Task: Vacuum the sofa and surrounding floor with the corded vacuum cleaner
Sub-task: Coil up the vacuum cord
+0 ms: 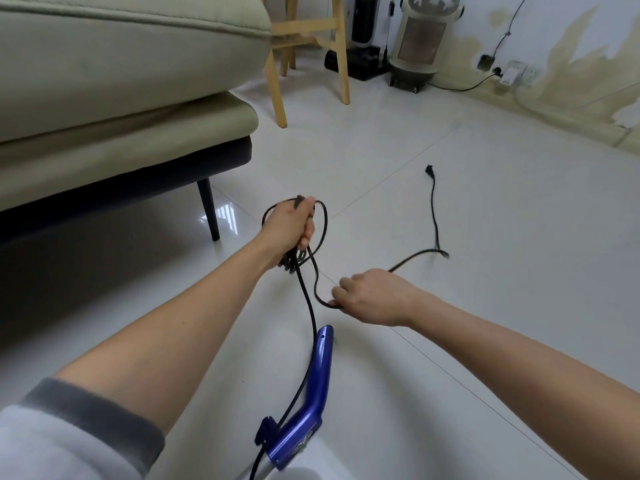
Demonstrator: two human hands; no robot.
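Beside the pale green fabric sofa, our left hand grips the coiled black power cord; our right hand pinches its slack.

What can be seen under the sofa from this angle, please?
Under the sofa only one dark tapered leg and shadowed white tile floor show. Farther back the space is too dark to tell, and the seat covers the rest.

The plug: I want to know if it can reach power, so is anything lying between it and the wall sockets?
Nothing visible does. The plug lies on bare floor tile, and the stretch toward the wall sockets shows only open tile. The heater stands left of that line.
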